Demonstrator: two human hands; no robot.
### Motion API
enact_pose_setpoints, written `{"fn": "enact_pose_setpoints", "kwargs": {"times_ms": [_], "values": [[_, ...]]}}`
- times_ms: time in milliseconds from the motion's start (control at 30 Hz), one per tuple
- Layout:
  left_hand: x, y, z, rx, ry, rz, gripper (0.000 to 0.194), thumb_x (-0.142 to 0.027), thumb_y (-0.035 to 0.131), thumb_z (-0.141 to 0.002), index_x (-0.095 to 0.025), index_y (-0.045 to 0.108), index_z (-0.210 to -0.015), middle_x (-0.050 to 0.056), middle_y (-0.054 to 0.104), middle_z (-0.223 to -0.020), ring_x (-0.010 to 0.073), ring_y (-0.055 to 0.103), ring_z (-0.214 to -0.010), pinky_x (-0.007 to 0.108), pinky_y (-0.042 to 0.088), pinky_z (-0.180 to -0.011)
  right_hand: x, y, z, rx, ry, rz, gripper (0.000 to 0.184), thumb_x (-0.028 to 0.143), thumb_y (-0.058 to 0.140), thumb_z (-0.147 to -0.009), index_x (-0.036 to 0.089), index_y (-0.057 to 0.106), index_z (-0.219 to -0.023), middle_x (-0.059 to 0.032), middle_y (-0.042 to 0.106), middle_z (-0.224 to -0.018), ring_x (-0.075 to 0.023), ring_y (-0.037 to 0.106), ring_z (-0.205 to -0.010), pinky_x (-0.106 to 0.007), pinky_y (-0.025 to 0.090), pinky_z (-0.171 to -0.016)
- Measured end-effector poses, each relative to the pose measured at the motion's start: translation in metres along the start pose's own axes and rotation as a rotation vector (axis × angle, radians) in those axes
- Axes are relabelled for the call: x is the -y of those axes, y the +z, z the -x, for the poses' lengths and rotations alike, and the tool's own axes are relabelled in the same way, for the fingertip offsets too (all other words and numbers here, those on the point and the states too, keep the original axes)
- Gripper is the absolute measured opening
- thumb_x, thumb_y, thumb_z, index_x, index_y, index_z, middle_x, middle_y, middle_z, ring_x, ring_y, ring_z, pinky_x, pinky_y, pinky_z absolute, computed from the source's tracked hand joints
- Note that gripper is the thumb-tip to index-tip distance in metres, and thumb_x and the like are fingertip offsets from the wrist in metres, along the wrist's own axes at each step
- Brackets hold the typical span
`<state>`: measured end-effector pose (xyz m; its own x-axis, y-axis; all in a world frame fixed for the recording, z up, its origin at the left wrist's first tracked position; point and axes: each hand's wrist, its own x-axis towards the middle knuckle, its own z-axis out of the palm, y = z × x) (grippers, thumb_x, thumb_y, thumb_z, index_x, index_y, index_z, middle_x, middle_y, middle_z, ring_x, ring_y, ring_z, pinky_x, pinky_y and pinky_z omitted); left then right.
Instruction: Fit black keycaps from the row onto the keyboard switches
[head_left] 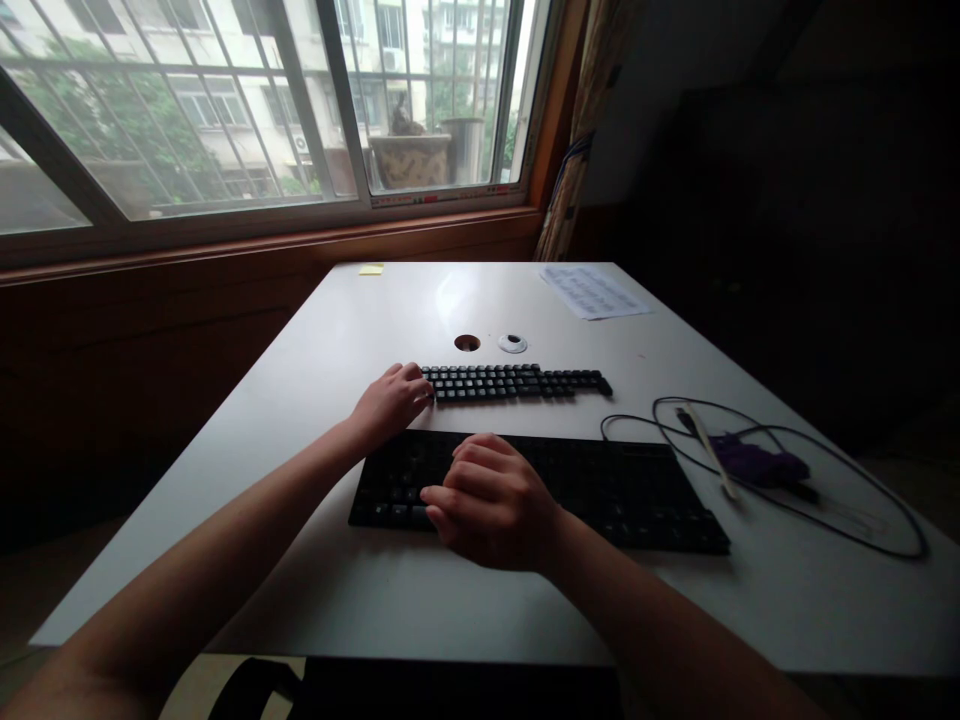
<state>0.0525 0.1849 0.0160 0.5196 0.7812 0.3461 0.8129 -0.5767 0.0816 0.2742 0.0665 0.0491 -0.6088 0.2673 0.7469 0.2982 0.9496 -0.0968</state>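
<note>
A black keyboard base (622, 490) lies near the front of a white table (315, 380). Behind it, loose black keycaps (517, 382) are laid out in rows. My left hand (390, 403) reaches to the left end of those rows, fingers curled with the tips touching the keycaps. My right hand (491, 500) rests on the left part of the keyboard base, fingers bent and pressed together; whether it holds anything is hidden.
The keyboard's black cable (825, 520) loops at the right, around a purple object (754, 462) and a white stick (709, 450). A paper sheet (592, 290) lies at the far right, a yellow note (370, 269) at the back, a cable hole (467, 343) and its cap (513, 344) mid-table.
</note>
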Motion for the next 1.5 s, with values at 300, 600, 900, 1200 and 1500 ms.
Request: {"fn": "enact_pose_setpoints", "kwargs": {"times_ms": [300,600,900,1200,1500], "values": [[0.009,-0.007,0.008,0.064,0.003,0.124,0.009,-0.025,0.069,-0.091,-0.023,0.074,-0.097,0.007,0.067,-0.106,0.0255,0.06,-0.098,0.039,0.051,-0.09,-0.001,0.001,0.0,-0.006,-0.009,-0.008,0.007,0.023,0.063,-0.092,0.02,0.069,-0.094,0.0012,0.062,-0.071,-0.0156,0.056,-0.069,-0.038,0.048,-0.079],[0.013,-0.006,0.018,-0.004,0.004,0.237,0.009,-0.024,0.069,-0.092,-0.022,0.073,-0.099,0.005,0.073,-0.094,0.0206,0.062,-0.084,0.034,0.05,-0.081,-0.002,0.002,0.001,-0.014,0.018,-0.004,0.008,0.022,0.061,-0.093,0.021,0.069,-0.092,0.0011,0.064,-0.072,-0.0153,0.056,-0.068,-0.037,0.048,-0.078],[-0.013,-0.038,0.055,-0.044,-0.042,0.49,0.014,-0.032,0.07,-0.092,-0.022,0.074,-0.102,0.004,0.071,-0.086,0.0181,0.061,-0.078,0.031,0.05,-0.073,-0.002,0.003,0.001,-0.17,0.145,-0.005,0.012,0.019,0.06,-0.092,0.022,0.068,-0.085,0.0006,0.061,-0.067,-0.0154,0.055,-0.067,-0.034,0.048,-0.071],[-0.035,-0.044,0.081,0.099,0.035,0.538,0.012,-0.032,0.072,-0.092,-0.023,0.075,-0.1,0.004,0.075,-0.091,0.0219,0.061,-0.09,0.034,0.051,-0.083,-0.004,0.004,0.005,-0.249,0.19,-0.027,0.012,0.017,0.062,-0.09,0.023,0.069,-0.082,0.001,0.06,-0.066,-0.0151,0.055,-0.065,-0.035,0.05,-0.072],[-0.035,-0.043,0.081,0.105,0.045,0.521,0.01,-0.03,0.072,-0.093,-0.022,0.075,-0.098,0.003,0.075,-0.089,0.0209,0.06,-0.086,0.034,0.049,-0.082,-0.005,0.005,0.005,-0.253,0.168,-0.036,0.009,0.014,0.065,-0.088,0.021,0.069,-0.083,0.0007,0.06,-0.067,-0.015,0.055,-0.066,-0.035,0.05,-0.073]]}}
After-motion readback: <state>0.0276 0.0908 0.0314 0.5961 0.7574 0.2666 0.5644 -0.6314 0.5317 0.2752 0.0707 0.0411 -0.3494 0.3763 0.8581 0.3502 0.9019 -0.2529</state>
